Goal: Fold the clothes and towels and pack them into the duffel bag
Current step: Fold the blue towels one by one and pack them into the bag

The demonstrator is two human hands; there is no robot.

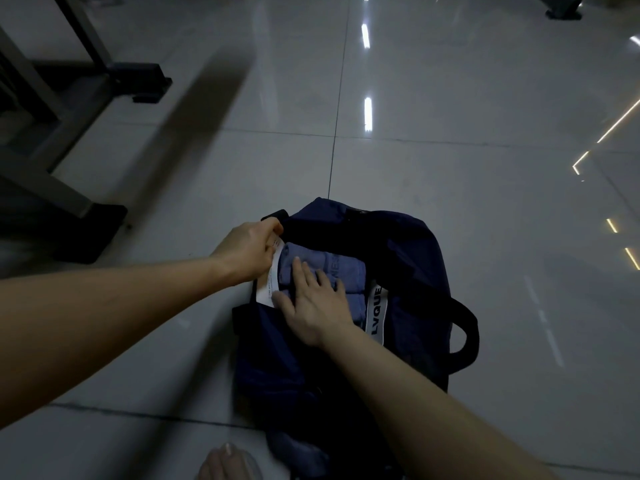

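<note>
Floor [450, 133]: pale glossy tile, dim light.

Duffel bag [415, 271]: dark navy, lies on the floor at 6 o'clock of the view, mouth open and facing up. One black handle [467, 327] loops out at the bag's 3 o'clock.

Folded blue garment [346, 271]: inside the bag's mouth, lying flat, part of it covered by the right grip.

Left grip [247, 249]: at the mouth's 10 o'clock, fingers curled and pinching the bag's rim, touching a white panel [266, 289] just inside it.

Right grip [317, 303]: fingers straight and spread, palm down, pressing on top of the garment; the garment extends from under it toward 1 o'clock.

White strip [375, 313] lettered "LVQUE": just beside the right grip at its 3 o'clock.

Dark furniture foot [86, 233]: at 9 o'clock, well apart from the bag.
</note>
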